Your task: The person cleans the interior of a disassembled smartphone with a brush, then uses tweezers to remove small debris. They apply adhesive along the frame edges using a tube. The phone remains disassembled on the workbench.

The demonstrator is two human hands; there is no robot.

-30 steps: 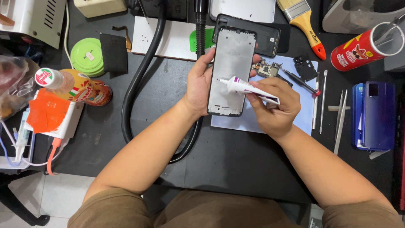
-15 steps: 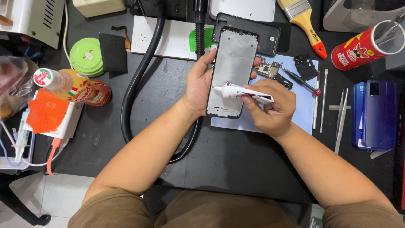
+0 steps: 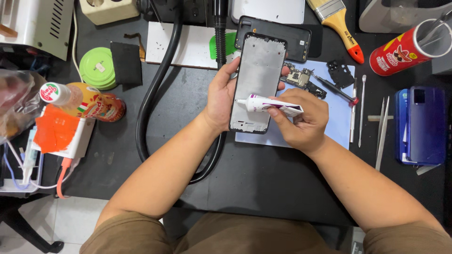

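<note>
My left hand [image 3: 221,96] grips a phone frame [image 3: 258,70] by its left edge, holding it upright over the black mat, bare grey inner side up. My right hand [image 3: 301,120] squeezes a small white and purple glue tube [image 3: 270,104]. The tube lies across the lower half of the frame, and its white nozzle touches the frame's left edge beside my left thumb. Behind the frame lies a black phone back cover [image 3: 301,40]. A circuit board [image 3: 303,79] rests on a pale blue sheet [image 3: 336,117].
A thick black hose [image 3: 153,94] curves down the mat on the left. Tweezers and metal picks [image 3: 381,131] lie right of the sheet, beside a blue phone [image 3: 423,124]. A red can [image 3: 405,49], a paintbrush [image 3: 339,26], a green round tin [image 3: 96,68] and an orange bottle [image 3: 94,106] surround the work.
The tube's nozzle has slid from the middle of the frame to its left edge. Both hands and the frame have shifted slightly.
</note>
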